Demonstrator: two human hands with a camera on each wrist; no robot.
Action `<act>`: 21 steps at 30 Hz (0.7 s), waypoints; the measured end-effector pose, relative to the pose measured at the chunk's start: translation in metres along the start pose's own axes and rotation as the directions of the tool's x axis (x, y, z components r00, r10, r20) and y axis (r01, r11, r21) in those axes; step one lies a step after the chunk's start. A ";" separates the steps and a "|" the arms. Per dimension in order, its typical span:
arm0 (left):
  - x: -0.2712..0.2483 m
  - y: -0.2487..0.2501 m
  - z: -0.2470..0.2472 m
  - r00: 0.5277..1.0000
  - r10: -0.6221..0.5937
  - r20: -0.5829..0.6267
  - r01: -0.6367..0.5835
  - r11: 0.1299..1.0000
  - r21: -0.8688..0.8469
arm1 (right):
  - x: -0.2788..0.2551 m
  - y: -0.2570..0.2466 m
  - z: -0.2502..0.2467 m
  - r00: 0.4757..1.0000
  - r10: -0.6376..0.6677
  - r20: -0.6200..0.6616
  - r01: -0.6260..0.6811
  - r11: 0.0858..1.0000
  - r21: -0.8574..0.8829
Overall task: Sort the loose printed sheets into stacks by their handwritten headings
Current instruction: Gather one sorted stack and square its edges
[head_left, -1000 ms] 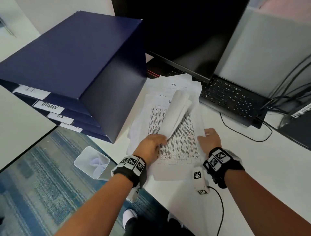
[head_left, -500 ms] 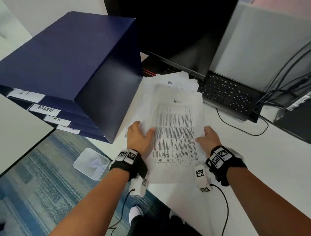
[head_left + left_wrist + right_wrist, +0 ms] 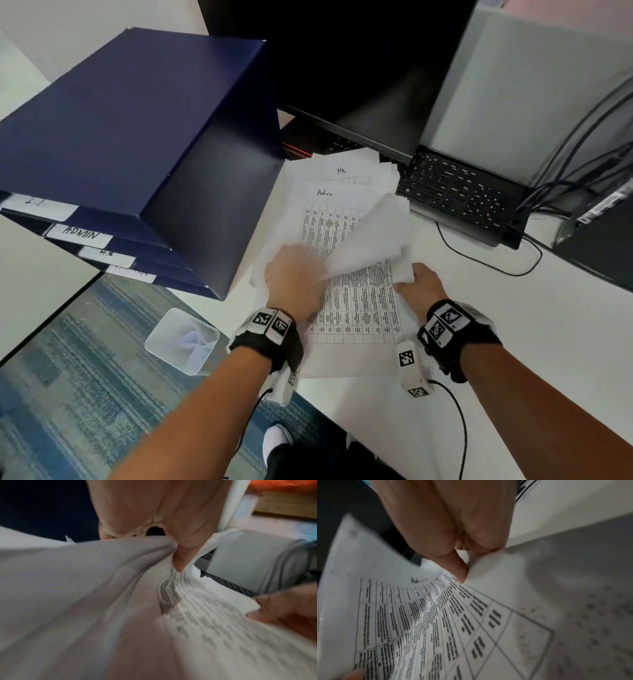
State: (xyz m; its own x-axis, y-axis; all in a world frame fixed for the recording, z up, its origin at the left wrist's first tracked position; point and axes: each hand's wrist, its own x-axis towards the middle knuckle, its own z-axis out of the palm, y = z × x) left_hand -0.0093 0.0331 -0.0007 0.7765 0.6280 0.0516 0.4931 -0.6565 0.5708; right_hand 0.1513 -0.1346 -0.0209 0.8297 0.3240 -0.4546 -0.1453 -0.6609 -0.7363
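A loose pile of printed sheets [image 3: 356, 308] lies on the white desk [image 3: 513, 342]. The exposed sheet is headed "Admin" [image 3: 323, 193], and one behind it reads "HR" [image 3: 341, 170]. My left hand [image 3: 301, 274] grips a sheet [image 3: 373, 236] by its near edge; it curls up and to the right over the pile. In the left wrist view the thumb [image 3: 181, 555] is tucked between the raised sheet [image 3: 77, 588] and those below. My right hand [image 3: 419, 284] pinches the pile's right edge, thumb [image 3: 458, 572] on top of a printed table.
A dark blue stacked file tray [image 3: 137, 120] with labels including "ADMIN" [image 3: 80, 234] stands left of the pile. Behind are a black monitor [image 3: 342, 68], a keyboard [image 3: 459, 195] and cables [image 3: 486, 260]. A clear bin [image 3: 181, 339] sits on the carpet below.
Half a second ago my left hand lay flat on the flat pile. Now it has lifted a sheet, which curls toward the right. My right hand stays at the right edge.
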 end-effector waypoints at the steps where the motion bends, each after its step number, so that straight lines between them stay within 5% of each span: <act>1: 0.003 0.003 -0.003 0.991 -0.128 0.042 0.127 0.991 0.033 | 0.001 0.000 0.000 1.000 -0.001 0.010 0.002 1.000 -0.015; 3: 0.010 0.005 -0.010 0.928 -0.340 0.151 0.340 0.940 0.027 | 0.001 0.000 0.000 1.000 -0.021 0.017 0.022 0.999 -0.048; 5: 0.016 0.005 -0.015 0.890 -0.411 0.196 0.417 0.909 0.012 | 0.002 0.000 0.001 0.999 -0.032 0.021 0.034 0.996 -0.082; 7: 0.018 0.004 -0.015 0.916 -0.366 0.166 0.365 0.930 0.036 | 0.003 0.001 0.002 0.999 -0.041 0.020 0.043 0.993 -0.110; 10: 0.009 0.009 -0.009 0.991 -0.106 0.077 0.105 0.994 0.015 | 0.002 0.001 0.001 0.998 -0.061 0.015 0.062 0.988 -0.140; 12: 0.000 0.012 -0.002 0.998 -0.019 0.060 0.025 0.996 -0.086 | 0.000 -0.001 0.000 0.997 -0.077 0.017 0.079 0.985 -0.156; 16: 0.002 0.011 0.000 0.956 -0.290 0.037 0.287 0.906 -0.311 | 0.000 -0.001 -0.001 0.996 -0.081 0.031 0.086 0.981 -0.176; 18: 0.010 0.008 -0.001 0.901 -0.427 0.074 0.433 0.895 -0.113 | -0.001 -0.002 -0.002 0.996 -0.083 0.034 0.088 0.979 -0.185; 21: 0.014 0.003 -0.006 0.871 -0.479 0.108 0.463 0.874 0.146 | -0.002 -0.004 -0.002 0.996 -0.084 0.039 0.090 0.976 -0.199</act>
State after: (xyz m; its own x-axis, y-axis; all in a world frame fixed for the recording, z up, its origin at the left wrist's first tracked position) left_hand 0.0008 0.0429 0.0066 0.4826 0.8165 -0.3170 0.8477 -0.3445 0.4033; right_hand 0.1511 -0.1344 -0.0162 0.8176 0.4045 -0.4098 0.0403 -0.7502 -0.6600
